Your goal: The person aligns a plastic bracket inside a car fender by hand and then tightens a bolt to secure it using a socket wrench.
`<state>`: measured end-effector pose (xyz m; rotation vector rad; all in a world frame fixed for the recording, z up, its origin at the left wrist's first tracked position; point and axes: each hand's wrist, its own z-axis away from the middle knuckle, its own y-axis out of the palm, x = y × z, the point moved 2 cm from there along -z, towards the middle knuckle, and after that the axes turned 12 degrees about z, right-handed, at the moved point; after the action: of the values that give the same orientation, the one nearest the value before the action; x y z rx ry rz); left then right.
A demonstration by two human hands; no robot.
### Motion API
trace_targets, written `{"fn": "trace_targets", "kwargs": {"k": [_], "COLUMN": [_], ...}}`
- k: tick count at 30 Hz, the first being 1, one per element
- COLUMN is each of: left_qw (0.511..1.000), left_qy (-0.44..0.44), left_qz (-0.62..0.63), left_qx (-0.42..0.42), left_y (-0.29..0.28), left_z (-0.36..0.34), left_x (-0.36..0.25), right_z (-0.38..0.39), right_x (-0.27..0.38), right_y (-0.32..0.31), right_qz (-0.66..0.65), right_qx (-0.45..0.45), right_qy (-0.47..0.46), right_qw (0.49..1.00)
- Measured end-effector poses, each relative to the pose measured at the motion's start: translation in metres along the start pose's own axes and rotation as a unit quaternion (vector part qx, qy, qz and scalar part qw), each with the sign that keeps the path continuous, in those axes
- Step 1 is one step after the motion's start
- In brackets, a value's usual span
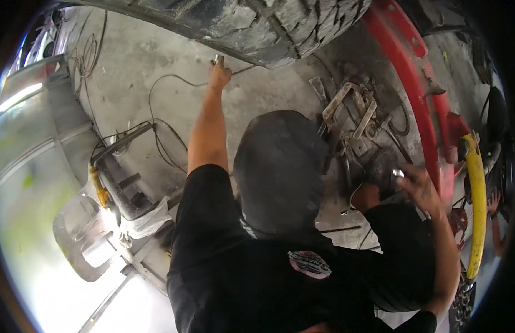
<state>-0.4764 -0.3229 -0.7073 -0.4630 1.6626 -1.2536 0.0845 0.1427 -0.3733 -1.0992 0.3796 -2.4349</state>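
- There's the shiny metal piece (pixel 398 173), right at the fingertips of the right grip (pixel 418 186), fingers curled closed around it!
- Just left of the grip, in comes a co-worker's right hand (pixel 366 195), crowding the same spot beside a dark rounded part (pixel 381 166).
- Above and left of the grip, a tangle of metal arms (pixel 346 116), dull and grimy.
- Tight on the right, the red beam (pixel 427 111) sweeps past and hems that side in; beyond it, a yellow tube (pixel 476 205), with a chain (pixel 463 308) below.
- Big obstacle left of the grip: the co-worker's dark cap (pixel 279 172) and black shirt (pixel 252 283), blocking the middle of the view!
- Farther left and up, the co-worker's left hand (pixel 219 75) pinches something small and bright, with a chunky tyre (pixel 285 28) overhead, cut off by the top edge.
- Far left of the grip: a dark frame (pixel 130 191), a yellow handle (pixel 99 186), and a cable (pixel 186 81) looping over the floor (pixel 135 61).
- Now the murky bits: the metal piece's far end vanishes into the fingers, the left grip is out of sight, so its state I cannot tell, and glare washes out the lower left.
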Motion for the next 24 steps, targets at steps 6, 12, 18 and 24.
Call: {"fn": "trace_targets", "kwargs": {"k": [6, 12, 18, 24], "left_qw": [0.990, 0.979, 0.985, 0.912], "left_qy": [-0.126, -0.127, -0.153, -0.169], "left_qz": [-0.061, -0.124, -0.051, 0.373], "left_qx": [0.024, 0.100, 0.060, -0.029], "left_y": [0.078, 0.031, 0.007, -0.085], "left_z": [0.010, 0.052, 0.090, 0.143], "left_x": [-0.077, -0.129, -0.176, -0.299], "right_z": [0.048, 0.038, 0.033, 0.047], "right_x": [-0.034, -0.017, 0.063, 0.102], "right_y": [0.004, -0.015, -0.063, -0.093], "right_qz": [0.054, 0.049, 0.117, 0.058], "right_qx": [-0.017, -0.068, -0.103, -0.183], "right_qy": [0.150, 0.113, 0.003, -0.065], "right_qw": [0.987, 0.990, 0.988, 0.979]}}
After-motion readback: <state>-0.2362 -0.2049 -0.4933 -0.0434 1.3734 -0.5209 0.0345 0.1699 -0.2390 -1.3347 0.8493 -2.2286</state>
